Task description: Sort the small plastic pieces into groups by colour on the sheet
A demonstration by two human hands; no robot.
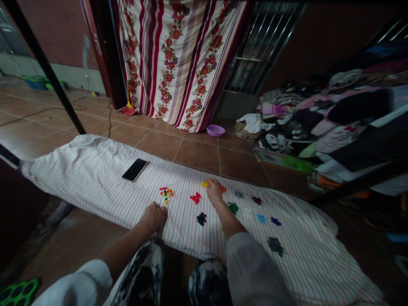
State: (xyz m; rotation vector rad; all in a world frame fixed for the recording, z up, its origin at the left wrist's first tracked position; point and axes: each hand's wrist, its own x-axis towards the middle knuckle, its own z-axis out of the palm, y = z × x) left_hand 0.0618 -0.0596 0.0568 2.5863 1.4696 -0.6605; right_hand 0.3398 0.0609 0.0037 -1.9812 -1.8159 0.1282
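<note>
My right hand [214,191] reaches over a small yellow pile [204,184], fingertips at its right edge; whether they hold a piece is hidden. Near the cloth's front edge, my left hand [155,216] has its fingers bent together just below a mixed pile [166,193] of red, yellow, green and white pieces; anything in it is too small to name. Between the hands lie a red pile [195,198] and a black pile [201,219]. Right of my right hand are orange [223,189], green [233,208], light blue [261,218] and dark blue [276,221] pieces.
A striped cloth [105,187] covers the long surface. A phone [135,170] lies at left. Grey [239,194], brown [256,200] and dark grey [275,245] piles sit at right. Beyond are a purple basin [216,130], a floral curtain [185,63] and heaped clothes [318,114].
</note>
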